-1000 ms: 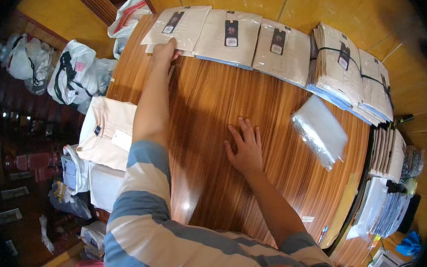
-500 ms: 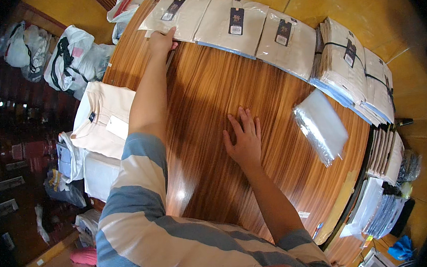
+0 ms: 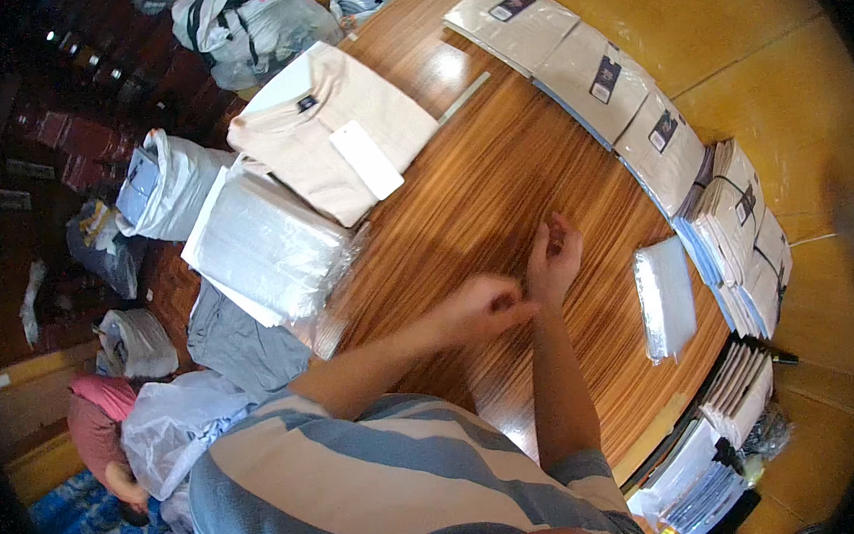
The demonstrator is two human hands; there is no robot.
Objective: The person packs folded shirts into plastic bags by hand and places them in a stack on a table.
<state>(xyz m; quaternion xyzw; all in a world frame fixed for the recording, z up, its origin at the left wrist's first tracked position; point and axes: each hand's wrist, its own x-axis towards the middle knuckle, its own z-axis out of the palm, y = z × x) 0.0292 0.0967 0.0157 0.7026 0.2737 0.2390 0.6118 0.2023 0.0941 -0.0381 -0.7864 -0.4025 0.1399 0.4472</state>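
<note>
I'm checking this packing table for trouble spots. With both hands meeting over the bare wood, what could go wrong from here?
1. The stack of clear plastic bags overhangs the round wooden table at its left edge and might slide off.
2. The folded beige shirt also lies close to that edge, partly on the stack.
3. The left hand and right hand work close to the loose clear bag, which a sweep could push away.

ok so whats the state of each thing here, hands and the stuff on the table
left hand: raised above the table, fingers curled, blurred
right hand: beside the left, fingers bent, touching it
beige shirt: folded flat, white card on top
stack of clear bags: flat at the table's left edge
small clear bag: lying flat, alone
row of packaged shirts: overlapping along the far edge
wooden table: bare in the middle
</note>
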